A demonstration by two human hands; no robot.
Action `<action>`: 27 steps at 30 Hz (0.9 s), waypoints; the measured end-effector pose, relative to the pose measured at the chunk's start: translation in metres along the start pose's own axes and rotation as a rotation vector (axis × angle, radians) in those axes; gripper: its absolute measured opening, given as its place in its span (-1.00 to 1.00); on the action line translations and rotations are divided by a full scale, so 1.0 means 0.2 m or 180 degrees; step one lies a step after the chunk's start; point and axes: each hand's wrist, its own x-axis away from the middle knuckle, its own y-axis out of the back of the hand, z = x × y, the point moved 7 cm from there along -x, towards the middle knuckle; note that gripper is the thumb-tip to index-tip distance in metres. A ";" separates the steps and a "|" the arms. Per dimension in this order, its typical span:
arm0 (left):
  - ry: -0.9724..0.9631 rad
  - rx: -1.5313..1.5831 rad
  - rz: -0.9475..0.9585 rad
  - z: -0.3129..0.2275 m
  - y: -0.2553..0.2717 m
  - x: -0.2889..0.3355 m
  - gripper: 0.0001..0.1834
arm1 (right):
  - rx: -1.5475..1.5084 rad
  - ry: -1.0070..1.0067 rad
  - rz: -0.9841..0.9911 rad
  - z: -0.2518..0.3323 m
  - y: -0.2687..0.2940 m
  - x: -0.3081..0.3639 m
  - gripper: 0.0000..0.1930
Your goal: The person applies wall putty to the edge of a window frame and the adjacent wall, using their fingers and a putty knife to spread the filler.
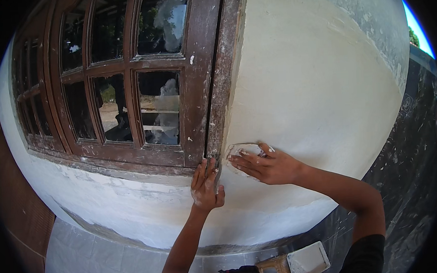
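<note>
My right hand (271,166) is pressed to the cream wall (304,93) just right of the window frame's lower corner. Beneath its fingers is a thin, pale, rounded flat piece (245,148) smeared with white, lying against the wall; its exact kind is hard to make out. My left hand (207,186) rests with outstretched fingers on the lower end of the brown wooden window frame (221,82), close beside the right one. White smudges mark the fingers of both hands, and I see nothing held in the left.
Left of my hands is a brown wooden window (114,153) with several glass panes. Below me a white rectangular container (309,260) sits beside a tan object (275,266), partly hidden. Grey floor tiles (101,254) run along the wall's foot; a dark, white-speckled sheet (406,191) lies at right.
</note>
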 end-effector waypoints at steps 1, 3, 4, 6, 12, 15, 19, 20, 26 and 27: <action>0.0003 0.0000 0.0001 0.00 0.00 0.00 -0.46 | 0.0006 -0.0003 0.0090 0.00 0.00 0.01 -0.54; 0.0009 -0.0015 -0.0011 0.00 0.01 0.00 -0.45 | 0.0015 0.0009 0.0168 -0.01 0.02 0.04 -0.53; 0.0006 -0.0016 -0.0016 0.00 0.01 0.00 -0.46 | -0.0041 0.0007 0.0294 -0.01 0.03 0.06 -0.52; 0.0005 -0.0012 -0.0037 0.00 0.01 -0.01 -0.46 | -0.0088 0.0014 0.0427 0.00 0.05 0.07 -0.51; 0.0049 0.0044 -0.0059 0.00 0.01 -0.01 -0.46 | -0.0280 -0.0050 0.0296 0.00 0.05 -0.02 -0.50; 0.0049 0.0094 -0.0074 0.00 0.01 -0.01 -0.45 | -0.0277 0.0037 0.0367 0.01 0.02 -0.02 -0.49; 0.0042 0.0063 -0.0079 0.00 0.02 -0.01 -0.45 | -0.0278 -0.0004 0.0460 0.01 0.03 0.08 -0.50; 0.0042 0.0041 -0.0073 0.00 0.01 -0.01 -0.45 | -0.0302 -0.0037 0.0595 0.01 0.02 0.10 -0.51; 0.0046 0.0021 -0.0036 0.00 0.01 -0.01 -0.45 | 0.0033 -0.0068 0.0201 0.04 0.04 -0.01 -0.51; 0.0039 0.0032 -0.0036 0.00 0.00 -0.01 -0.45 | 0.0040 -0.0075 0.0209 0.03 0.02 -0.01 -0.51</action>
